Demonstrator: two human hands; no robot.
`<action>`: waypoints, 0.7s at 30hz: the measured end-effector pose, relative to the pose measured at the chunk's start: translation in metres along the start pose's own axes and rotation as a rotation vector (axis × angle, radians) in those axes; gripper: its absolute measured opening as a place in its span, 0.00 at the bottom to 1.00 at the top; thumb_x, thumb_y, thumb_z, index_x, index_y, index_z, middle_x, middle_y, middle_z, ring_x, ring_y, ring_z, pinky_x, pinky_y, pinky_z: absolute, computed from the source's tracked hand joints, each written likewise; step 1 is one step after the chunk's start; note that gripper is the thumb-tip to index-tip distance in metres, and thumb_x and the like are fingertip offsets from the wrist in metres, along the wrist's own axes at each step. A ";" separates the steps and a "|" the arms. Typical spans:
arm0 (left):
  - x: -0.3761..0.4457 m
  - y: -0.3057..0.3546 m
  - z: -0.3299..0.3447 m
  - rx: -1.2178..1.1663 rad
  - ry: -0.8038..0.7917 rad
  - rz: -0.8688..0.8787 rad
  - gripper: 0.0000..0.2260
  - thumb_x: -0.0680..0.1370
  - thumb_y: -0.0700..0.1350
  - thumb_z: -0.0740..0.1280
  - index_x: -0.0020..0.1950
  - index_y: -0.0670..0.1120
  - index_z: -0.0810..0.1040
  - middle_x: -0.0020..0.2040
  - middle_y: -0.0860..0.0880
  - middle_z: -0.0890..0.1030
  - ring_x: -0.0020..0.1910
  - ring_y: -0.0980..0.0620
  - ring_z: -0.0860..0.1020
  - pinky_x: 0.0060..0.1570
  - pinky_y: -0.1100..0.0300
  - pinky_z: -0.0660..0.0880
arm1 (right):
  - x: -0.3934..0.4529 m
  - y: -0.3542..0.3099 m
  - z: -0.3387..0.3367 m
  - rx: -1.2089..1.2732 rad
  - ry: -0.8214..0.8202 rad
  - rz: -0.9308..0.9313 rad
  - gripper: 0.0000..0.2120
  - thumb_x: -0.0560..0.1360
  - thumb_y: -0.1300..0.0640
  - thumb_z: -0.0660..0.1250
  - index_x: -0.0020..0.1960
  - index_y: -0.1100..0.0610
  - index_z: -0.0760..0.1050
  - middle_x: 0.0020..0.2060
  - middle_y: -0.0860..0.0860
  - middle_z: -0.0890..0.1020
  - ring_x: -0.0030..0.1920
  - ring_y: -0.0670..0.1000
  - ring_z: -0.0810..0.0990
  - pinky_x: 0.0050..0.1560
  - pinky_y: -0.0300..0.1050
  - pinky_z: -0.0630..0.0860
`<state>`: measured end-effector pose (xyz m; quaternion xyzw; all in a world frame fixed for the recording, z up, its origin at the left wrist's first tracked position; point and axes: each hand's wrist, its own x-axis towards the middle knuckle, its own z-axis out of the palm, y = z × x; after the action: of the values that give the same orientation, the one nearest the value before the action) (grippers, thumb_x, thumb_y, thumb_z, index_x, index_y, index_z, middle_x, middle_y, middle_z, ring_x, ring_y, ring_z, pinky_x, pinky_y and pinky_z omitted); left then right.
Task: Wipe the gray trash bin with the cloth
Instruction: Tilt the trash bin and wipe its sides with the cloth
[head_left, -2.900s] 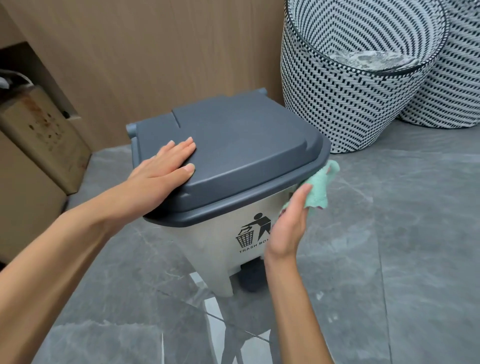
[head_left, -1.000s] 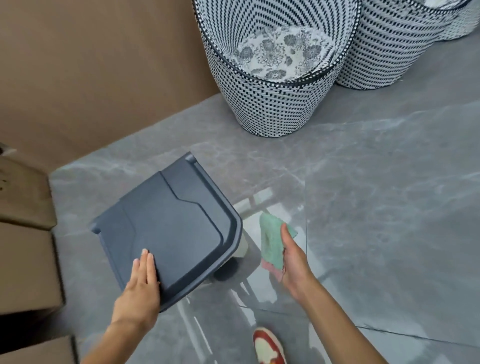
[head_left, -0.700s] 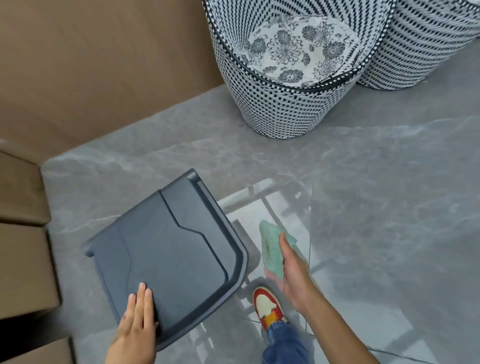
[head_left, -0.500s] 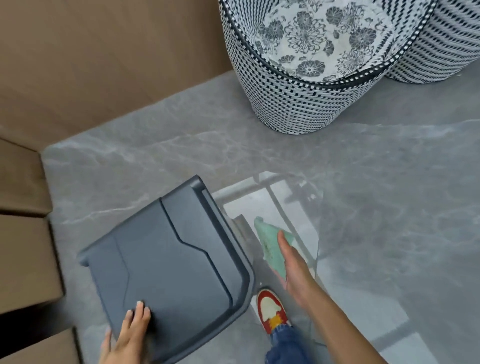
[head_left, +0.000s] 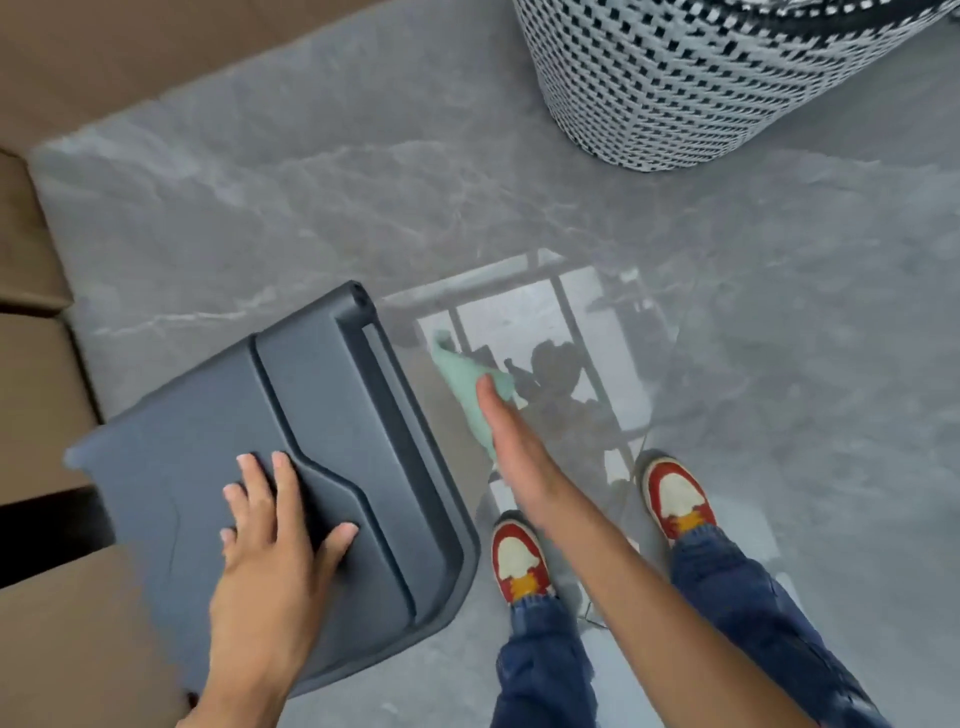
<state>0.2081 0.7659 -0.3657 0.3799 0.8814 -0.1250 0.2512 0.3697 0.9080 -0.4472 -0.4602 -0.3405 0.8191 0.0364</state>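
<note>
I look straight down on the gray trash bin (head_left: 322, 415); only its dark gray lid shows, the body is hidden beneath. My left hand (head_left: 270, 545) lies flat on the lid's near part, fingers spread, holding nothing. My right hand (head_left: 511, 452) is just right of the lid's right edge and holds the light green cloth (head_left: 462, 376), which hangs beside the bin's right side. Whether the cloth touches the bin's side I cannot tell.
A black-and-white woven basket (head_left: 701, 88) stands at the far right on the glossy gray floor (head_left: 779, 338). Brown cardboard boxes (head_left: 31, 395) crowd the left edge. My two red-and-white shoes (head_left: 519, 558) stand close to the bin's right.
The view has tipped further down and closer over the bin. My left hand slid up onto the middle of the lid. My right hand with the cloth stayed beside the bin's right side.
</note>
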 end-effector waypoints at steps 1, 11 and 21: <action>0.001 0.002 0.002 0.019 0.009 0.008 0.37 0.76 0.51 0.67 0.78 0.39 0.52 0.79 0.38 0.49 0.76 0.33 0.52 0.66 0.32 0.64 | 0.009 0.002 0.008 0.014 -0.047 0.008 0.34 0.77 0.28 0.47 0.80 0.41 0.54 0.71 0.37 0.64 0.72 0.40 0.61 0.72 0.41 0.56; 0.005 0.005 0.012 0.098 -0.030 0.091 0.44 0.79 0.65 0.39 0.71 0.26 0.59 0.73 0.25 0.57 0.67 0.20 0.60 0.49 0.23 0.70 | 0.041 0.060 0.003 -0.034 -0.126 0.272 0.27 0.83 0.37 0.46 0.80 0.42 0.52 0.80 0.45 0.59 0.75 0.43 0.60 0.56 0.18 0.53; 0.011 0.012 0.007 0.070 -0.078 -0.031 0.37 0.69 0.31 0.73 0.71 0.24 0.55 0.72 0.22 0.51 0.68 0.17 0.53 0.55 0.20 0.62 | -0.007 0.062 0.012 0.129 -0.176 0.270 0.30 0.79 0.32 0.52 0.79 0.41 0.58 0.74 0.36 0.64 0.67 0.33 0.65 0.55 0.23 0.62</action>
<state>0.2132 0.7778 -0.3783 0.3696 0.8719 -0.1742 0.2699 0.3803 0.8516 -0.4746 -0.4248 -0.2244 0.8739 -0.0745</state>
